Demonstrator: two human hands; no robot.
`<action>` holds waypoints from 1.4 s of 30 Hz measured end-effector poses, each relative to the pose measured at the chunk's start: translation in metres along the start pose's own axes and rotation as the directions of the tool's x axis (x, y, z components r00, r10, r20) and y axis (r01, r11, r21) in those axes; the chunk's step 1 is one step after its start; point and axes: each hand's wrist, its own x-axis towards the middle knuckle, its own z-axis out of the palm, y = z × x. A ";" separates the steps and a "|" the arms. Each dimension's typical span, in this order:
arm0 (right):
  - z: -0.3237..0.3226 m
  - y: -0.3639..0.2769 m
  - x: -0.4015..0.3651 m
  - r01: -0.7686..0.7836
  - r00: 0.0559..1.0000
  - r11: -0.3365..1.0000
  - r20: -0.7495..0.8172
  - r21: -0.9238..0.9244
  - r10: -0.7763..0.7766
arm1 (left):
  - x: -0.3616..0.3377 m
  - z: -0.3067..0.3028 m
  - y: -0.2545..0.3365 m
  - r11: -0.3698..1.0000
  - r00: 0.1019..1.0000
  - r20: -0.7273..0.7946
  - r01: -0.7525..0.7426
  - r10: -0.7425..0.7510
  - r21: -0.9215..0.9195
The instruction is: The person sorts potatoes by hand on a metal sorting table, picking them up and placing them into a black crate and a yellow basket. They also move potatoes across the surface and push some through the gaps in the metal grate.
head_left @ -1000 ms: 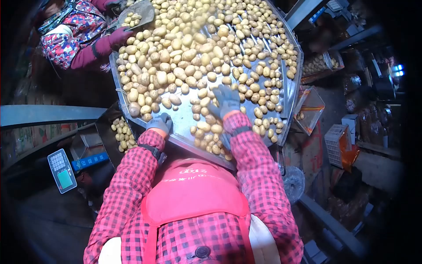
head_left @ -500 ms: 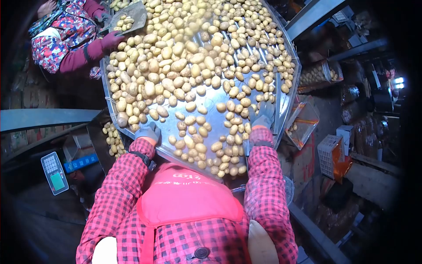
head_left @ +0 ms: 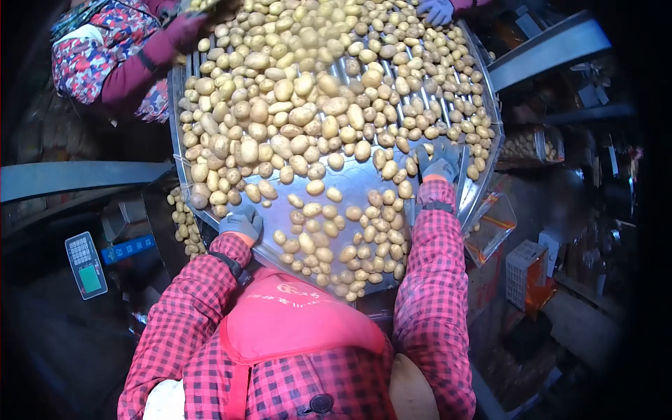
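Many potatoes (head_left: pixel 301 115) cover a metal sorting table (head_left: pixel 280 203), with a looser group on the smooth sheet near my body. My left hand (head_left: pixel 241 222), in a grey glove, rests at the table's near left edge beside a few potatoes; its fingers are partly bent, and whether they grip anything is unclear. Farther forward on the right, my right hand (head_left: pixel 439 159), also gloved, lies on the table by the right-hand rail with its fingers spread. Potatoes touch or lie close to its fingertips.
At the upper left, a co-worker's purple sleeve (head_left: pixel 133 77) reaches toward the potatoes. Another person's gloved hand (head_left: pixel 437 10) is at the top right edge. A scale display (head_left: pixel 87 266) stands at left, a white crate (head_left: pixel 525 269) at right. Metal beams (head_left: pixel 549 52) flank the table.
My right hand has moved forward along the right side. The view has shifted, the co-worker's metal scoop has largely left view, and another gloved hand has appeared at the top right.
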 end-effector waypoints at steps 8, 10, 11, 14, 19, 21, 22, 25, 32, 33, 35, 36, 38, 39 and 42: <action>-0.045 -0.051 -0.063 0.010 0.998 0.781 0.042 0.624 -0.046 | -0.004 -0.002 0.000 0.998 0.999 -0.033 -0.040 0.038 -0.056; -0.055 -0.054 -0.062 -0.240 0.971 0.712 0.174 0.660 0.165 | -0.007 -0.007 0.004 0.998 1.000 -0.007 -0.017 0.016 -0.055; -0.044 -0.065 -0.052 -0.171 0.985 0.801 0.098 0.574 0.140 | -0.006 -0.012 0.007 0.999 1.000 -0.004 -0.013 0.013 -0.053; -0.044 -0.104 -0.024 -0.069 0.990 0.938 0.140 0.340 0.022 | -0.006 -0.009 0.004 0.998 0.999 -0.001 -0.032 0.032 -0.048; -0.047 -0.169 -0.096 0.216 0.975 0.893 -0.040 0.396 -0.218 | -0.005 -0.007 -0.001 0.998 0.998 0.005 -0.064 0.064 -0.016; -0.063 -0.171 -0.132 0.215 0.930 0.917 0.216 0.336 -0.297 | -0.006 -0.008 -0.004 0.996 0.996 0.020 -0.087 0.087 -0.028; -0.074 -0.175 -0.141 0.217 0.883 0.928 0.344 0.303 -0.319 | -0.009 -0.012 -0.002 0.995 0.995 0.025 -0.094 0.094 -0.029; -0.099 -0.188 -0.125 0.126 0.805 0.904 0.490 0.408 -0.333 | -0.009 -0.017 0.000 0.995 0.994 0.054 -0.093 0.095 -0.032; -0.087 -0.274 -0.090 0.208 0.964 0.870 0.059 0.448 -0.261 | -0.007 -0.006 -0.008 0.991 0.994 0.010 -0.111 0.112 -0.071; -0.092 -0.286 -0.101 0.265 0.952 0.892 0.046 0.365 -0.301 | -0.006 -0.008 -0.006 0.992 0.994 0.027 -0.105 0.107 -0.071; -0.091 -0.286 -0.123 0.373 0.920 0.783 -0.093 0.498 -0.380 | -0.007 -0.008 -0.006 0.988 0.993 0.013 -0.118 0.120 -0.103; -0.076 -0.282 -0.141 0.413 0.896 0.731 -0.101 0.544 -0.432 | -0.009 -0.010 -0.005 0.987 0.993 0.008 -0.117 0.119 -0.107; -0.080 -0.273 -0.162 0.395 0.856 0.679 0.020 0.619 -0.516 | -0.009 -0.012 -0.008 0.985 0.989 -0.001 -0.147 0.147 -0.091; -0.094 -0.261 -0.171 0.336 0.824 0.691 0.155 0.639 -0.544 | -0.008 -0.013 -0.009 0.985 0.989 0.001 -0.149 0.150 -0.084; -0.115 -0.231 -0.197 0.352 0.832 0.696 0.132 0.626 -0.539 | -0.011 -0.014 -0.005 0.985 0.989 0.025 -0.144 0.147 -0.091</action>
